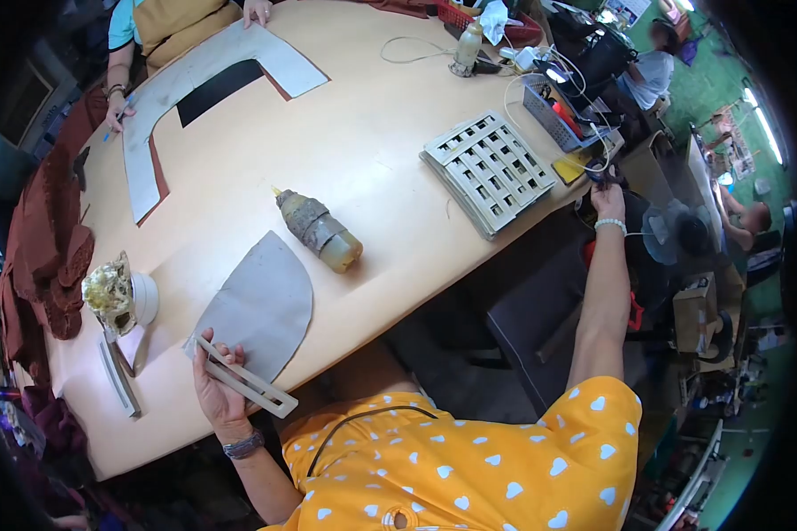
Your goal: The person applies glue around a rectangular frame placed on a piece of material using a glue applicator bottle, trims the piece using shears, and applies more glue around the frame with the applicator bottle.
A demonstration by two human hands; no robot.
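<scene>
My left hand (217,389) is closed around a pale, narrow strip with a long slot (250,382), held at the table's near edge. Just beyond it, a grey flat piece with a curved side (266,296) lies on the table. My right hand (605,196) is stretched far to the right, at the table's corner. Its fingers are bent around something dark that I cannot make out, beside a yellow pad (568,168). A stack of pale slotted frames (489,173) lies to the left of that hand. A grimy squeeze bottle (317,228) rests on its side mid-table.
Across the table (390,186), another person's hands hold a large white curved piece (164,97). A glue-crusted container (111,296) and a metal bar (119,379) sit at left, near reddish-brown material (49,257). A grey basket (553,111), cables and a second bottle (467,49) stand at right.
</scene>
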